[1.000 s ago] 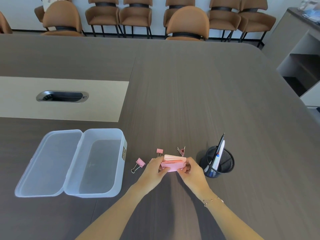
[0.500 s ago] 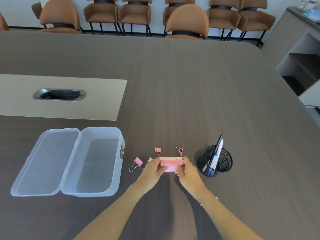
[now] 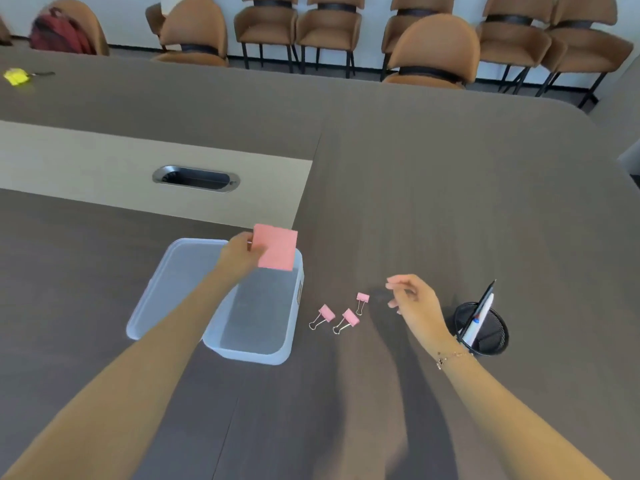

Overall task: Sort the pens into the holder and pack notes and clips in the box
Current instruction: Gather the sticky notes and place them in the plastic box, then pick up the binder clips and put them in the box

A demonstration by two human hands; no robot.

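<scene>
My left hand point(image 3: 239, 254) holds a pink pad of sticky notes point(image 3: 277, 251) above the far end of the clear plastic box point(image 3: 254, 351). The box's hinged lid point(image 3: 162, 289) lies open on its left. Three pink binder clips point(image 3: 349, 317) lie on the table just right of the box. My right hand point(image 3: 414, 301) hovers right of the clips, fingers loosely curled, with nothing in it. A black mesh pen holder point(image 3: 485, 336) with a black pen and a white pen stands to the right of that hand.
The dark wooden table point(image 3: 450, 185) has a beige inlay with an oval cable port point(image 3: 195, 179). Brown chairs point(image 3: 431, 51) line the far edge. A yellow item point(image 3: 15, 77) lies at the far left.
Both hands held the pink notes near the pen holder. Now my left hand alone has carried them left, over the box. My right hand has let go. The camera has turned left.
</scene>
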